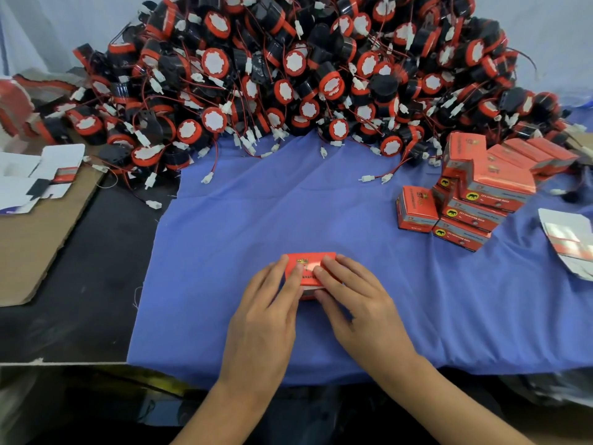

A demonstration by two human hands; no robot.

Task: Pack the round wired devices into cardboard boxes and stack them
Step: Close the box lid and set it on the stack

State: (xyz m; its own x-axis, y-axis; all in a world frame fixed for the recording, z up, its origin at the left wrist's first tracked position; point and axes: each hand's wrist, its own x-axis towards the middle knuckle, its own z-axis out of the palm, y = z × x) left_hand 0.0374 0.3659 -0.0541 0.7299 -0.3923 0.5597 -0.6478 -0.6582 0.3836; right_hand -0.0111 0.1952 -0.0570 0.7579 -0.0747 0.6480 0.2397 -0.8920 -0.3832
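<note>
A small red cardboard box [309,263] lies on the blue cloth [288,213] in front of me. My left hand [266,313] holds its left side, fingers over the top. My right hand [356,303] holds the right side, with fingers pressing on the lid and the thumb at the near edge. The box's contents are hidden. A big heap of round red-and-black wired devices [288,75] with white connectors fills the back. A stack of closed red boxes [475,194] stands at the right.
Flat unfolded box blanks [35,175] lie on brown cardboard [41,239] at the left. More blanks [571,239] lie at the right edge. Loose wires with white plugs [375,178] trail onto the cloth. A dark tabletop [90,284] shows left of the cloth.
</note>
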